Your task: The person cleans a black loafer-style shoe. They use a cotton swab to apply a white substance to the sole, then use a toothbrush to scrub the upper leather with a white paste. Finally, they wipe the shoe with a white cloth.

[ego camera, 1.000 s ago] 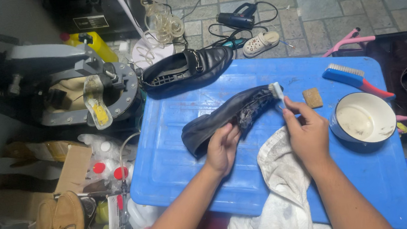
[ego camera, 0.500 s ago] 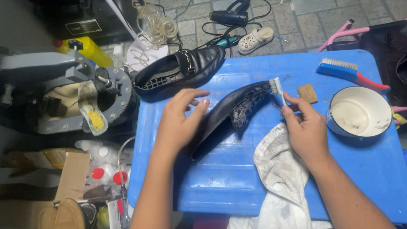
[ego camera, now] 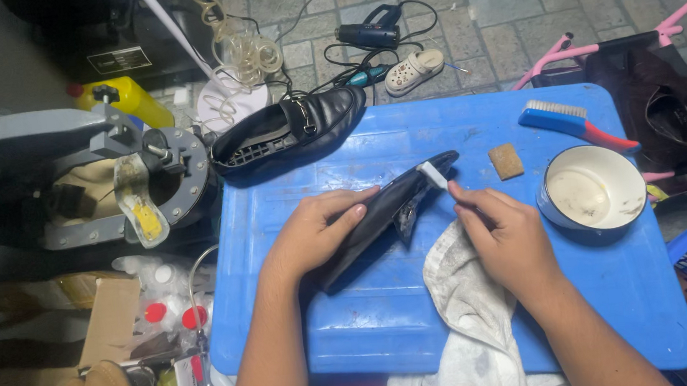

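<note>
Right now, two bare hands work on a black shoe (ego camera: 379, 210) that lies on its side on a blue lid (ego camera: 470, 290). The shoe sits near the middle of the lid, with its toe pointing to about 2 o'clock.

The left hand (ego camera: 314, 234) lies flat on top of the shoe, fingers spread long, pressing it down. It does not curl around anything. The right hand (ego camera: 503, 232) is curled tight around a small brush (ego camera: 434, 174). The white bristles of the brush touch the shoe close to its toe.

A white cloth (ego camera: 473, 315) lies under the right wrist and hangs off the lid at 6 o'clock. At 3 o'clock from the shoe stands a round white bowl (ego camera: 593, 188). A small brown sponge (ego camera: 506, 160) lies between the shoe's toe and the bowl. A blue brush with a red handle (ego camera: 576, 122) lies at 2 o'clock, near the lid's far edge. Another black shoe (ego camera: 291, 127) rests at 11 o'clock, partly off the lid's corner. A grey metal machine (ego camera: 99, 179) stands off the lid at 9 o'clock. A little white clog (ego camera: 414, 69) lies on the stone floor at 12 o'clock.
</note>
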